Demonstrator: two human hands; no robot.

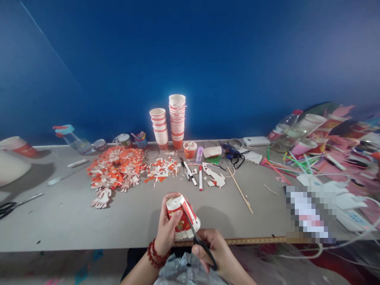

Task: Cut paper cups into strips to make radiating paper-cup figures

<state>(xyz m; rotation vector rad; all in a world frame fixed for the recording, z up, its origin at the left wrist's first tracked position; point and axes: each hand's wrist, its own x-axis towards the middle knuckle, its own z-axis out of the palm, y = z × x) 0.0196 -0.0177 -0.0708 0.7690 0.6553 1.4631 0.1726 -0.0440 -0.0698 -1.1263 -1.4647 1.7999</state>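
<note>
My left hand (168, 223) is wrapped round a red and white paper cup (181, 221), held tilted above the table's front edge. A slit seems to run along the cup's side. My right hand (211, 250) grips the dark handles of a pair of scissors (190, 222), whose blades lie against the cup's wall. Whether a blade passes inside the cup I cannot tell. Beyond my hands lie a red marker (200, 178), a black-and-white marker (190, 173) and white paper offcuts (214, 175).
Two tall stacks of paper cups (177, 122) stand by the blue wall. A heap of orange and white cut-outs (118, 168) lies left. A wooden stick (240, 192), a glue gun (233, 152), pipe cleaners (299, 162), cables and a pixelated device (310, 213) are right. Other scissors (18, 204) lie far left.
</note>
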